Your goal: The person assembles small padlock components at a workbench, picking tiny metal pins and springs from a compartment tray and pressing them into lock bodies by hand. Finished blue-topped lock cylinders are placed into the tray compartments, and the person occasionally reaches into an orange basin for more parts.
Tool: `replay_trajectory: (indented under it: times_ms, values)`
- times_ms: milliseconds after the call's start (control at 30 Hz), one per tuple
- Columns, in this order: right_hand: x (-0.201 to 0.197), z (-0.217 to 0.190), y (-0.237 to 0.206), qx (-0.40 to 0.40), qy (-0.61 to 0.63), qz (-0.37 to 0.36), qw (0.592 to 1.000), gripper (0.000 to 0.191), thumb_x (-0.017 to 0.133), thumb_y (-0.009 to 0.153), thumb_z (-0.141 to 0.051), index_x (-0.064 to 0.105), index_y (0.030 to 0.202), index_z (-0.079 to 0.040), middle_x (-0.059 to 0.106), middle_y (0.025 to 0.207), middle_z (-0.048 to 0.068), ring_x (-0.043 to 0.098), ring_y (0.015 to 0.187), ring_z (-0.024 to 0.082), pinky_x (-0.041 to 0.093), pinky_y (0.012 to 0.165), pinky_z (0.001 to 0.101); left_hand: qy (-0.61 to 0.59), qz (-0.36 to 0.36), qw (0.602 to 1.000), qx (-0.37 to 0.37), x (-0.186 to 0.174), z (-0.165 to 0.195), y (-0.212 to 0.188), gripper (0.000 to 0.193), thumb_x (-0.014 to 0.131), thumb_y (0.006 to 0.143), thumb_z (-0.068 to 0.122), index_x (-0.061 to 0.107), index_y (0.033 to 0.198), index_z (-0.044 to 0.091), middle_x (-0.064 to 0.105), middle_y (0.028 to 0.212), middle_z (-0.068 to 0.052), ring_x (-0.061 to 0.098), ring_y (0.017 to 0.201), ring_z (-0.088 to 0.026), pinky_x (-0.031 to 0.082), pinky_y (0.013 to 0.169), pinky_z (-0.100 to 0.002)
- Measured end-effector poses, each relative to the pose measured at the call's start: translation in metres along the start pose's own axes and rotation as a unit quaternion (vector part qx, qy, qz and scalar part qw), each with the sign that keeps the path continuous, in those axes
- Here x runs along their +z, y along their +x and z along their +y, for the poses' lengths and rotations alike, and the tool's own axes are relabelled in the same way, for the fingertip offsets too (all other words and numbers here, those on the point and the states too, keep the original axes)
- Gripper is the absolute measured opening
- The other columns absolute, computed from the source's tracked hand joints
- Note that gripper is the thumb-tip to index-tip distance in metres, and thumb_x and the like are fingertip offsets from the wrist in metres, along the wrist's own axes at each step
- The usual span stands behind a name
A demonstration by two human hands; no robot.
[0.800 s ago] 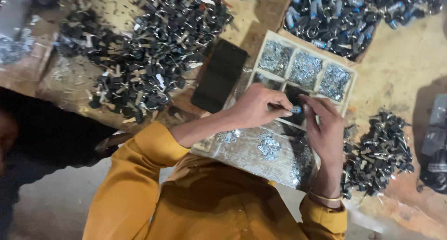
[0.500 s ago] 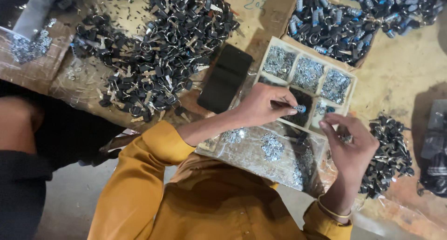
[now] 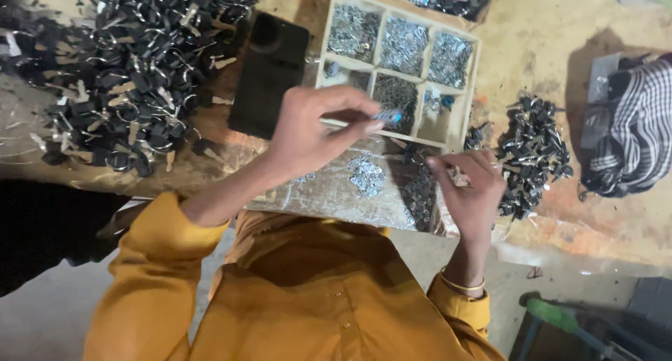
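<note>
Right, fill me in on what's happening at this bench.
A person in a yellow shirt works over a wooden bench. The left hand pinches a thin tool with a blue tip above a divided tray of small metal parts. The right hand hovers by a pile of black pieces, holding something too small to identify. A bigger black pile lies to the left.

You look down on a worn, tan wooden workbench (image 3: pixel 560 25), scuffed and stained under dim warm light. A checked cloth (image 3: pixel 633 133) lies at its right edge. Below its near edge runs grey concrete floor (image 3: pixel 42 326).
</note>
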State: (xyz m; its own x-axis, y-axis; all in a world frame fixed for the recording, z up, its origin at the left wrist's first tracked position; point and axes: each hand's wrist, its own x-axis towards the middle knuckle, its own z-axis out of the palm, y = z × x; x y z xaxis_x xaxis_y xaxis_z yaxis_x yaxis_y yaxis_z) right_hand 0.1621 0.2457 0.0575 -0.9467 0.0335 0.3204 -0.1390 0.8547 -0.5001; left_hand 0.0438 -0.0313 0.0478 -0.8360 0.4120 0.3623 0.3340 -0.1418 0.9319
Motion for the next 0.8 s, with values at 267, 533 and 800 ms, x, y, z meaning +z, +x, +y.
replay_trajectory:
  times_ms: [267,533,800]
  values:
    - [0.016,-0.025,0.007,-0.020,-0.117,-0.087,0.989,0.024,0.085,0.086,-0.018,0.079,0.108,-0.013,0.061,0.079,0.003,0.054,0.079,0.023,0.033,0.076,0.0403,0.027,0.013,0.999,-0.042,0.018,0.022,-0.096,0.012,0.080,0.093,0.004,0.074,0.103,0.003,0.079,0.104,-0.013,0.079,0.088,-0.015,0.068,0.078,-0.026]
    - [0.035,-0.024,-0.031,-0.007,-0.033,-0.068,0.997,0.008,0.072,0.099,-0.012,0.067,0.094,-0.007,0.058,0.089,0.006,0.052,0.093,0.029,0.035,0.090,0.0435,-0.018,0.076,0.983,-0.164,0.053,0.022,-0.168,0.014,0.079,0.086,0.000,0.070,0.097,-0.001,0.076,0.103,-0.011,0.075,0.088,-0.015,0.062,0.077,-0.026]
    - [0.070,-0.087,-0.034,-0.071,-0.003,-0.101,0.992,0.018,0.077,0.092,-0.027,0.071,0.101,-0.013,0.061,0.115,0.008,0.049,0.114,0.035,0.032,0.096,0.0522,0.014,0.155,0.972,-0.178,0.049,0.018,-0.202,0.016,0.079,0.088,0.000,0.067,0.099,0.000,0.076,0.102,-0.010,0.074,0.086,-0.013,0.061,0.076,-0.025]
